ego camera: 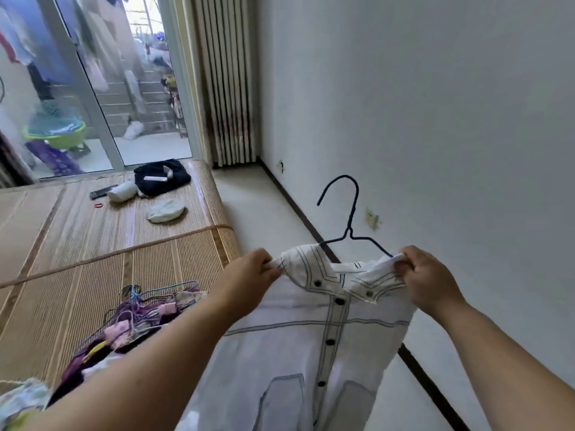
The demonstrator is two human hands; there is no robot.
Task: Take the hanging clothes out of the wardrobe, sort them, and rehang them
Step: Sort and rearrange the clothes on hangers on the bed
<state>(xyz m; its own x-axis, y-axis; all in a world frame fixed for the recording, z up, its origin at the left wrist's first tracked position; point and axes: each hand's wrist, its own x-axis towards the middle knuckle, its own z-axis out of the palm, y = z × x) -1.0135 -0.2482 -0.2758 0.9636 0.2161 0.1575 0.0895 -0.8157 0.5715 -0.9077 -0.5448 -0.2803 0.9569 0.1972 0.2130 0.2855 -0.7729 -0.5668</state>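
Note:
A white button-up shirt [314, 337] with dark stitching and black buttons hangs in front of me on a dark wire hanger [350, 219], whose hook sticks up above the collar. My left hand [249, 275] pinches the shirt's left shoulder. My right hand [423, 275] pinches the right shoulder at the hanger's end. A heap of clothes on wire hangers [130, 321] lies on the bed at the lower left.
A bed with a bamboo mat [77, 244] fills the left side. On it lie a dark folded garment [161, 177], a white cap [165, 209] and a white bundle [123, 191]. A white wall [435, 119] stands on the right, a curtain [227, 88] and glass door behind.

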